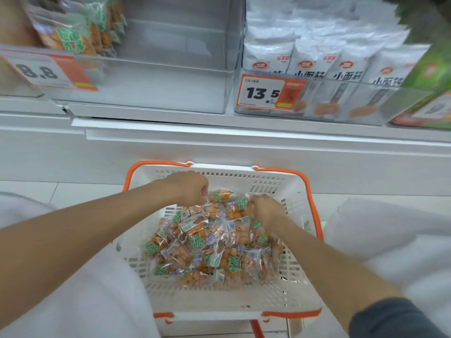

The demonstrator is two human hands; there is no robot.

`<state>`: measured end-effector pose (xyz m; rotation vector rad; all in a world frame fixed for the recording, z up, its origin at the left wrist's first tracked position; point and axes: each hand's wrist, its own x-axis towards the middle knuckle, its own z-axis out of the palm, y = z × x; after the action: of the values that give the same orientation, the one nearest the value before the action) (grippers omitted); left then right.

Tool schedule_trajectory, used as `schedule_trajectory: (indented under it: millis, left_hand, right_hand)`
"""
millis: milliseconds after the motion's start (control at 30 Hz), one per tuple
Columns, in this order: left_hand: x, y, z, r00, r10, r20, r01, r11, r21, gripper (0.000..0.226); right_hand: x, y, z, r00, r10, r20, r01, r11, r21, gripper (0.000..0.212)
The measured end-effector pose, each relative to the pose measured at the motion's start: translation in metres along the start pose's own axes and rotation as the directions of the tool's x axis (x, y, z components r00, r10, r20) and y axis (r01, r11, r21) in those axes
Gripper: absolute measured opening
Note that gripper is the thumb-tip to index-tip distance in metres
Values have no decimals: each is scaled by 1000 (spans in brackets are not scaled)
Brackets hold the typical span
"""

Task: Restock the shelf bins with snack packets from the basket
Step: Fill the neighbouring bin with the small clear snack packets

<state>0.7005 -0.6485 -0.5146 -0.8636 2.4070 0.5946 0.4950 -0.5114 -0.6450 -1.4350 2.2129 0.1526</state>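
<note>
Clear snack packets (pixel 210 242) of orange pieces with green labels lie heaped in the white, orange-handled basket (pixel 219 301); more stand at the left of the clear shelf bin (pixel 158 89) above

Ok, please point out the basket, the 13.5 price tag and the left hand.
basket (pixel 280 181), head view, on its far white wall.
13.5 price tag (pixel 262 92), head view, on the printed number.
left hand (pixel 190 189), head view, on the back of the hand.

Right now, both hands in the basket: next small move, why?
Probably lift a handful to the clear bin above: left hand and right hand curl round snack packets in the basket, and that bin, with matching packets, looks mostly bare.
</note>
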Motion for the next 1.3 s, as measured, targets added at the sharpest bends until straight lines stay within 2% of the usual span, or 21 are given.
schedule_trajectory:
  millis: [100,167,267,333,400,467,500,633,767,867,933,1033,1167,1300]
  left_hand:
    - [-7,0,-7,998,26,-49,-28,999,-36,24]
    - [-13,0,-12,996,41,-74,-47,995,-85,33]
    - [-22,-2,-18,997,-4,-76,-13,974,-228,41]
    - [-29,-6,-21,997,-77,-19,60,894,-445,48]
    - [-38,-10,-26,992,-107,65,123,733,-669,57]
    - [-44,-17,-30,994,-98,43,95,623,-777,44]
    - [-46,-21,-32,995,-105,1,63,588,-807,36]
    - [-50,-34,-47,970,-162,-180,-62,554,-830,41]
    - [-55,-43,-62,952,-144,-270,-163,510,-844,35]
    - [-60,-47,-70,944,-137,-301,-227,395,-890,28]
    - [-64,-48,-75,920,-173,-352,-275,355,-894,24]
    - [-71,-49,-83,868,-201,-454,-365,361,-858,21]
    - [-89,-56,-112,734,-255,-630,-546,331,-770,22]
    - [-118,-77,-161,505,-305,-807,-707,390,-590,23]
  right_hand:
    - [-11,-26,-42,991,-52,127,17,966,257,53]
    - [-27,-44,-71,989,-111,100,70,936,346,67]
    - [-51,-60,-108,986,-165,20,136,870,474,64]
    - [-65,-69,-126,988,-151,6,111,750,652,57]
    - [-75,-80,-135,993,-113,32,33,532,846,48]
    - [-79,-90,-137,994,-96,58,-17,381,924,42]
    - [-80,-94,-136,993,-101,60,-19,366,930,40]
    - [-76,-107,-135,979,-201,44,65,504,861,28]
    - [-69,-121,-136,969,-247,-3,119,456,882,23]
    - [-63,-127,-139,967,-240,-89,194,458,868,15]
    - [-60,-130,-143,962,-244,-124,230,474,850,12]
    - [-59,-137,-155,945,-254,-207,315,533,785,8]
    - [-58,-169,-192,868,-228,-442,480,615,625,11]
    - [-53,-222,-244,705,-229,-671,634,628,452,9]
